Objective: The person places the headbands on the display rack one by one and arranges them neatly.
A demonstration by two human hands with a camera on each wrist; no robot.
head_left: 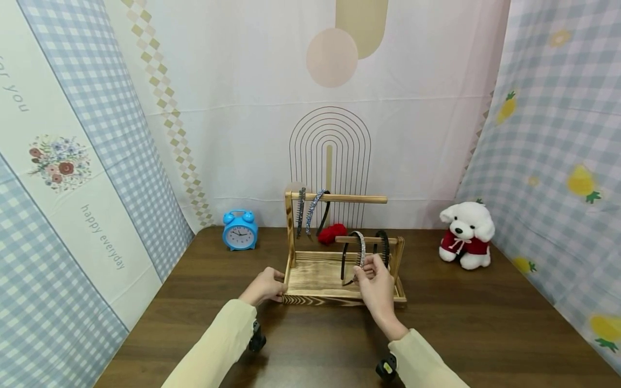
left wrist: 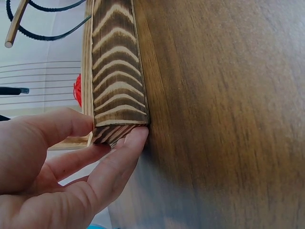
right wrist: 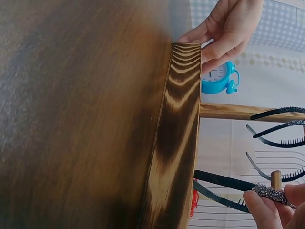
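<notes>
A wooden headband rack with a tray base and two bars stands on the table. My left hand grips its front left corner, the thumb on the upper edge and fingers against the end, as the left wrist view shows. With thumb and fingers, my right hand pinches the glittering silver side of a headband looped over the lower bar. Its dark tips hang above the tray. Farther right on that bar hangs a black headband. The upper bar carries a dark glittery headband and a blue one.
Behind the rack sits a red yarn-like bundle. A blue alarm clock stands at the back left, and a white plush dog in a red top at the back right. Patterned cloth hangs around the brown table.
</notes>
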